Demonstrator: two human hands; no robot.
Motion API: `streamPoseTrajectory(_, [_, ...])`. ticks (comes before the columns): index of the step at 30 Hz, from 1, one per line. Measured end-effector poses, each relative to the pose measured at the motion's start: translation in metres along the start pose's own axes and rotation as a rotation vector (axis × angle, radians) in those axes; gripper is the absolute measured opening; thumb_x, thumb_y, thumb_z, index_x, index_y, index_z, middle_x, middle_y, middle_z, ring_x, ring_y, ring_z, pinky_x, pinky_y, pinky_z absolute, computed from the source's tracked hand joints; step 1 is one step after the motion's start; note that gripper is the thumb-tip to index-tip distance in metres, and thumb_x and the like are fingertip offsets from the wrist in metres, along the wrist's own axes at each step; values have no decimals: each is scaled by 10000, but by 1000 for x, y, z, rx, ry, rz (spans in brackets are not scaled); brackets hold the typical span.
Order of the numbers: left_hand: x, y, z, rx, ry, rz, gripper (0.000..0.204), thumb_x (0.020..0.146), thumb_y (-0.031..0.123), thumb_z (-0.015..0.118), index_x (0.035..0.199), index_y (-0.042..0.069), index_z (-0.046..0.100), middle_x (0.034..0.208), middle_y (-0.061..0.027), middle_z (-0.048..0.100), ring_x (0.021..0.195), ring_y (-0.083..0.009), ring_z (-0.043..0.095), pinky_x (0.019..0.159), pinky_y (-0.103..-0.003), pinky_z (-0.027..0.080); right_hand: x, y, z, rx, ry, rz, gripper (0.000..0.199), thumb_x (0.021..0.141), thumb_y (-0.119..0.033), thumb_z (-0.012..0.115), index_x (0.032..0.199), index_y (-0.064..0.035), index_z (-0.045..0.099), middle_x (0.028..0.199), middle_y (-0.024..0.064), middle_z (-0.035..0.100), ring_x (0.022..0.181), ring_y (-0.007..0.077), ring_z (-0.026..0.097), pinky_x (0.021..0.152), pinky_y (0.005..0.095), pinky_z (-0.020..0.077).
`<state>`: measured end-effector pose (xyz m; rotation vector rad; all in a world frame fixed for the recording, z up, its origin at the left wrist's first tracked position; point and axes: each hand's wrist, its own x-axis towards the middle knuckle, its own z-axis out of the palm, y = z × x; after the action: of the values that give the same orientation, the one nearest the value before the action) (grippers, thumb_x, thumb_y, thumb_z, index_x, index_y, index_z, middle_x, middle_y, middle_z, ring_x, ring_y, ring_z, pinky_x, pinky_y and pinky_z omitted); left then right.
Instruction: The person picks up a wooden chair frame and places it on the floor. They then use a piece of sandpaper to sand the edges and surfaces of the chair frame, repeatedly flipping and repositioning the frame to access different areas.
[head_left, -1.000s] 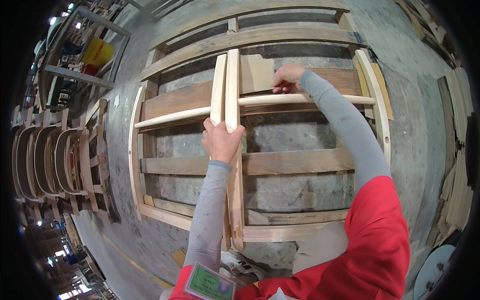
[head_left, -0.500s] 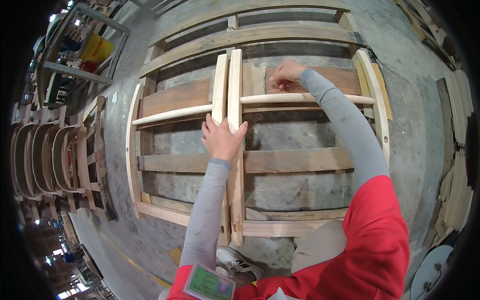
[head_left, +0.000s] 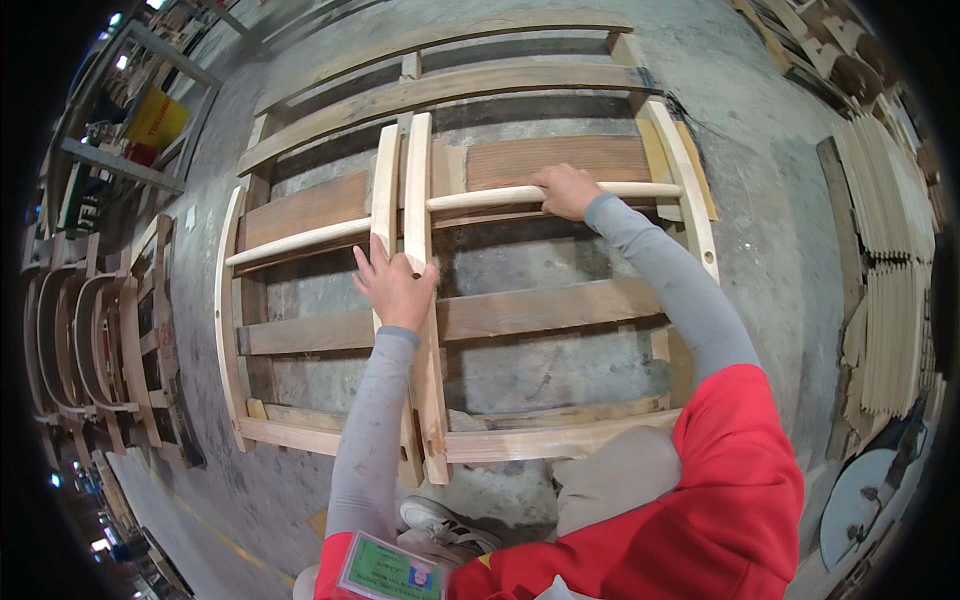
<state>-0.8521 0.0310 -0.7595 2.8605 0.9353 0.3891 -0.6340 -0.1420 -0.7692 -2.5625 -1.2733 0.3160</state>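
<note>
Two pale wooden frames lie side by side on a wooden pallet (head_left: pixel 560 312). Each has a rounded crossbar, a lower rail and two side posts. My left hand (head_left: pixel 397 290) is at the paired middle posts, its thumb and index finger round the right frame's inner post (head_left: pixel 430 370). Its other fingers spread toward the left frame's inner post (head_left: pixel 385 180). My right hand (head_left: pixel 568 192) is closed over the right frame's crossbar (head_left: pixel 490 200), near its middle; its fingertips are partly hidden. The left frame's crossbar (head_left: pixel 295 243) is untouched.
Curved wooden parts (head_left: pixel 100 335) stand at the left, below a metal rack (head_left: pixel 125 165) with a yellow container (head_left: pixel 157 120). Stacked wooden pieces (head_left: pixel 895 330) are at the right, near a round grey disc (head_left: pixel 860 510). My shoe (head_left: pixel 450 525) is by the pallet's near edge.
My right hand has come down from above the boards onto the right frame's crossbar and closed on it. My left hand stays at the middle posts. The whole view has shifted.
</note>
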Motion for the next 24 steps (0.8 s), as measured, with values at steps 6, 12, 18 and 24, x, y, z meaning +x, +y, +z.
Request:
streamPoseTrajectory(6, [-4, -21, -12, 115, -144, 150, 475, 719, 483, 566, 914, 51, 599, 1331, -165, 272, 1236, -377, 192, 925, -577, 196, -5, -8, 0, -167, -16, -10, 323, 699, -151, 562, 1022, -139, 568, 1044, 120, 544, 1033, 270, 473, 817, 420, 388])
streamPoseTrajectory(12, [-54, -34, -51, -272, -359, 326, 626, 788, 282, 552, 1223, -91, 301, 1321, -265, 209, 1249, -376, 169, 1014, -401, 177, -78, 38, -10, 16, 669, -39, 439, 649, -267, 666, 1004, -40, 547, 980, 148, 542, 981, 298, 488, 828, 383, 390])
streamPoseTrajectory(18, [-87, -56, -37, -706, -565, 82, 594, 834, 157, 496, 1274, -95, 187, 1324, -248, 235, 1245, -290, 241, 1007, -309, 210, -188, 109, -39, 501, 490, 548, 488, 730, -348, 616, 1051, 6, 518, 991, 153, 563, 944, 251, 522, 825, 330, 396])
streamPoseTrajectory(24, [-87, -57, -18, -1088, -643, -281, 563, 842, 84, 476, 1301, -47, 178, 1323, -147, 295, 1175, -193, 339, 964, -261, 267, -222, 103, -19, 796, 204, 543, 570, 664, -327, 646, 1097, 0, 473, 996, 124, 559, 928, 195, 517, 812, 296, 390])
